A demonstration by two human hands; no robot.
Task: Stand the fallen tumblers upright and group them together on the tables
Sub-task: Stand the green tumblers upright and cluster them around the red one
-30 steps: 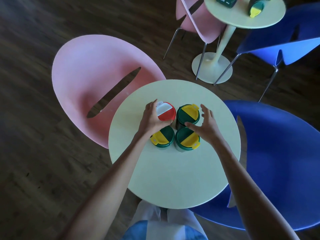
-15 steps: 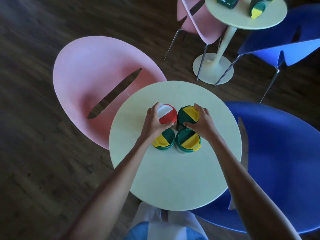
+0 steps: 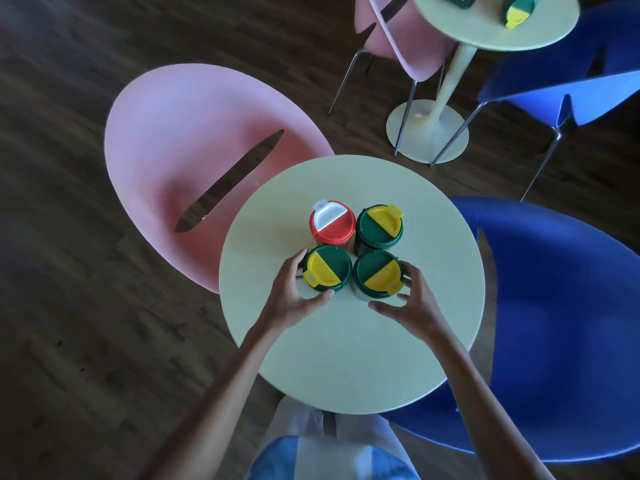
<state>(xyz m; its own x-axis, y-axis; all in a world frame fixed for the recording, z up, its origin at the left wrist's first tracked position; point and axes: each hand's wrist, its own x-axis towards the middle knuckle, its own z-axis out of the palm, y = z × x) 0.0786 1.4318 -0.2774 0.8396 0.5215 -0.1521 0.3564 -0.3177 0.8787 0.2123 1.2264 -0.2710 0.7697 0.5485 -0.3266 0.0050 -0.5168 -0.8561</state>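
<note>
Shifted nearer, we curl our left hand (image 3: 294, 299) round one green yellow-flapped plastic tumbler (image 3: 327, 268) and our right hand (image 3: 412, 303) round its twin (image 3: 377, 273), both seemingly light, rigid and best gripped by the sides.

tumbler lids (image 3: 332, 221): smooth plastic | tabletop (image 3: 346, 358): matt, smooth | floor (image 3: 69, 306): grained wood | chair shell (image 3: 180, 150), 10 o'clock: matt plastic | chair legs (image 3: 403, 126), 1 o'clock: bright metal

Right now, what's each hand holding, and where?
The left hand holds the near-left tumbler by its side, the right hand the near-right tumbler.
</note>
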